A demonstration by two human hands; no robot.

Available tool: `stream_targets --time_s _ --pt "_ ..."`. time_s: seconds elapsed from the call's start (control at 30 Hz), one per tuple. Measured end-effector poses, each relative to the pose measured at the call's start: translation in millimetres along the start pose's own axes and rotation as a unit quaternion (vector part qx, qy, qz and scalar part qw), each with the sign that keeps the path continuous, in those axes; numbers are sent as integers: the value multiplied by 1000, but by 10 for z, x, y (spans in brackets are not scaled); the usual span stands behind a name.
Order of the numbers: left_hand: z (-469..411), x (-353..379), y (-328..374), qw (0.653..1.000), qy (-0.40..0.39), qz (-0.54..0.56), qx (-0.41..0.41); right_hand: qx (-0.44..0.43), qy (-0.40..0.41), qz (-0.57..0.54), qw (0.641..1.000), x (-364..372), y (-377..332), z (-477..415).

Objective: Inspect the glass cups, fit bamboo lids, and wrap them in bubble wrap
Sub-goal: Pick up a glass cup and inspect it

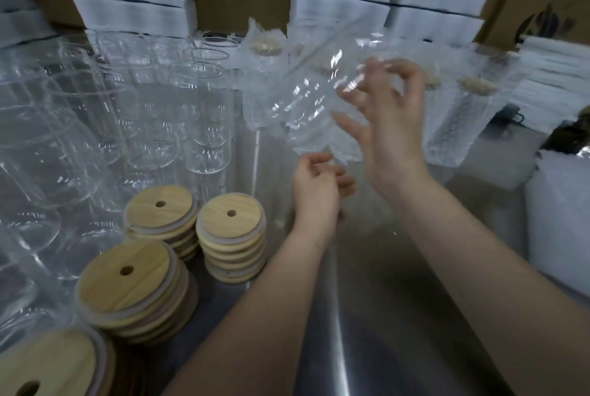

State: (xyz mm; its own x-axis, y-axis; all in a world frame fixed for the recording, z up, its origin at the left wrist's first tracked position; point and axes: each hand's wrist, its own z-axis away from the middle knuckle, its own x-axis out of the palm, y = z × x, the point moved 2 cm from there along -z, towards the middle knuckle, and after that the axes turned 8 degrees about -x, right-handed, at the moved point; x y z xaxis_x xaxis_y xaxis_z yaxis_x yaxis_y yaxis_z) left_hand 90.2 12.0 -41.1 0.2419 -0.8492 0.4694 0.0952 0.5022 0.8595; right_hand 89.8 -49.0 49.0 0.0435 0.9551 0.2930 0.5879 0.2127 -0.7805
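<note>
Right hand (394,117) raised, pinching a tilted glass cup (311,98) (pretty blurry); left hand (319,186) loosely curled underneath, empty.

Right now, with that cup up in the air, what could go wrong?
Slip: the glass cup is tilted in midair, the right hand on it mostly by fingertips; the left hand below shows no clear grip. Knock: bare cups stand crowded just left of it, so a swing could hit them.

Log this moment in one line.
step: inspect | right hand: holds glass cup, tilted | left hand: below, empty | bamboo lids: stacked
</note>
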Motion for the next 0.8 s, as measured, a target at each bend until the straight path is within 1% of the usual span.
stream_targets --time_s 0.07,0.1,0.17,0.23,0.3,0.37,0.4,0.47,0.53,0.57,0.7,0.8 --pt "-3 -17 35 998 16 65 -9 22 81 -60 995 -302 -12 -58" --pt "-10 -22 54 995 15 95 -14 33 108 -73 991 -449 1 -69" --pt "-3 -47 97 990 14 140 -25 61 128 -72 987 -679 66 -77" --pt "3 -65 130 989 17 148 -15 93 130 -63 985 -800 160 -75" --pt "14 -57 159 994 15 108 16 105 128 -36 986 -833 246 -65" --pt "61 -26 167 997 4 41 65 97 119 6 988 -830 320 -49" --pt "95 -7 162 996 -12 3 91 95 115 21 989 -821 353 -35" --pt "179 45 131 987 -68 -75 125 100 104 27 989 -787 401 -2" --pt "230 86 91 974 -118 -142 132 105 90 25 990 -743 421 22" --pt "237 97 79 970 -125 -165 130 108 86 27 990 -715 421 30" --pt "219 103 65 966 -106 -194 137 116 66 23 991 -650 429 48" --pt "203 96 78 972 -75 -174 141 133 30 -2 991 -634 446 37"
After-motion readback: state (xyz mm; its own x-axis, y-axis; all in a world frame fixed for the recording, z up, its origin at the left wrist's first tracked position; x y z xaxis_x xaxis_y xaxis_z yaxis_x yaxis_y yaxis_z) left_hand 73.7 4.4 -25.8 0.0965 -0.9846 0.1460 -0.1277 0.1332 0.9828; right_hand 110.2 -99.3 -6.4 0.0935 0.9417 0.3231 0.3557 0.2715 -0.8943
